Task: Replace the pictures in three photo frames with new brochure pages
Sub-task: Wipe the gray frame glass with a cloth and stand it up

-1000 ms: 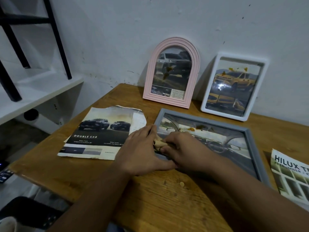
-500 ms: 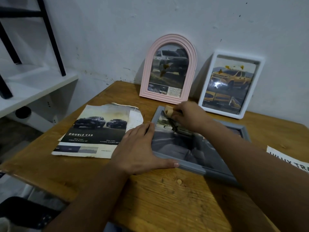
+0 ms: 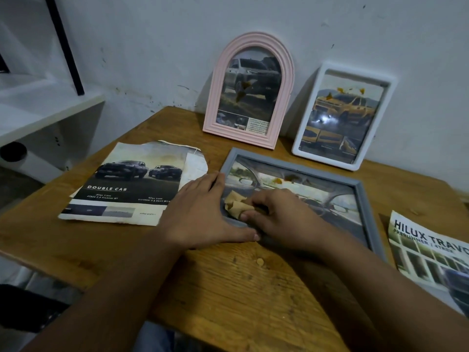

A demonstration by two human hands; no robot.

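Note:
A grey photo frame (image 3: pixel 360 194) lies flat on the wooden table (image 3: pixel 228 288), with a car-interior picture under its glass. My left hand (image 3: pixel 203 214) lies flat with straight fingers against the frame's near left corner. My right hand (image 3: pixel 274 217) presses a crumpled tan cloth (image 3: pixel 236 203) onto the glass at that corner, fingers curled round it. A pink arched frame (image 3: pixel 250 90) and a white frame (image 3: pixel 342 115) lean against the wall, each with a truck picture inside.
A "Double Cab" brochure page (image 3: pixel 132 181) lies on loose sheets left of the grey frame. A "Hilux" brochure (image 3: pixel 429 252) lies at the table's right edge. A white shelf (image 3: pixel 38 110) with black bars stands to the left. A small crumb (image 3: pixel 260 262) sits near the front.
My right hand has drawn the cloth back from the frame's far left corner to its near left corner. The left hand has stayed at the frame's edge.

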